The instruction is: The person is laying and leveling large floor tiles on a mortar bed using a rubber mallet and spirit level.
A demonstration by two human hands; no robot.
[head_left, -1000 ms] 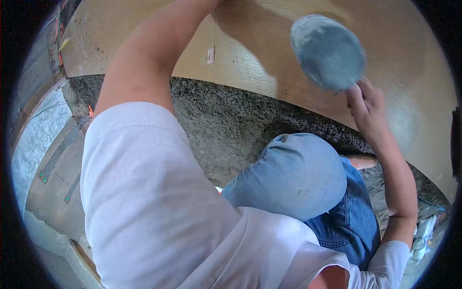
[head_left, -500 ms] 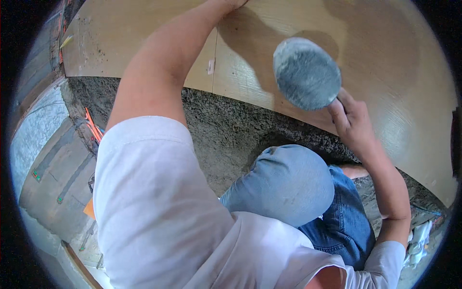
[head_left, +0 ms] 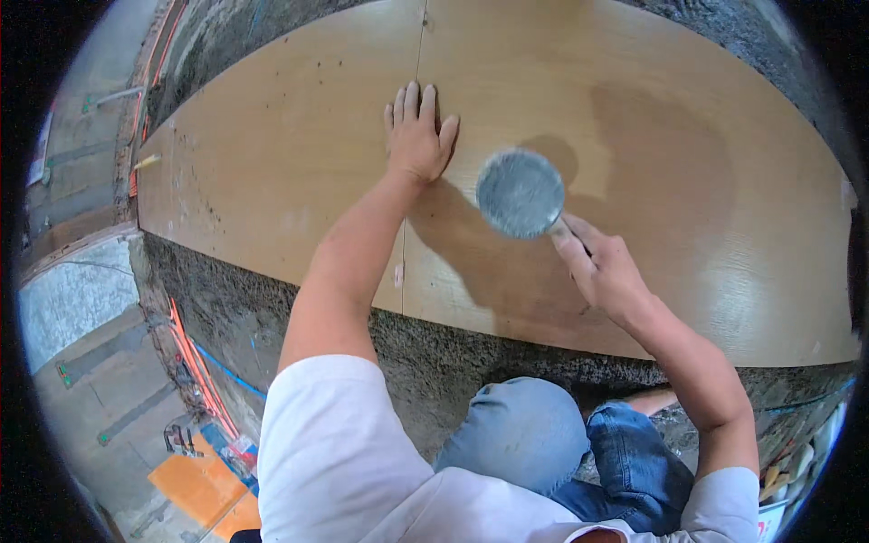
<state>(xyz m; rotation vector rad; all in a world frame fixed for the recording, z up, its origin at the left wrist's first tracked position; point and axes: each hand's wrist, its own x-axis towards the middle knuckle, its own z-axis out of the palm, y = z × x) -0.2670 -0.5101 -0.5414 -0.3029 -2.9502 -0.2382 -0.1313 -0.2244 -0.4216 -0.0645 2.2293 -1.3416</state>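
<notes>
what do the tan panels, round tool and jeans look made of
Tan panels: perhaps wood or wood-look tile, semi-gloss; light glares off faint streaks.
Round tool: possibly rubber, matte; dull grey, mottled, dusty-looking face.
Jeans: likely denim, faded; visible seam and creases.

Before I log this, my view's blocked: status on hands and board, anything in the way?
Left hand open, palm down on tan board. Right hand gripping grey mallet, held above board. Nearest obstacle: left hand, apart from mallet.

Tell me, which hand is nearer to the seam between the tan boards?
Left. The left hand lies flat over the seam, while the right hand is off to the seam's right, gripping a round grey mallet.
</notes>
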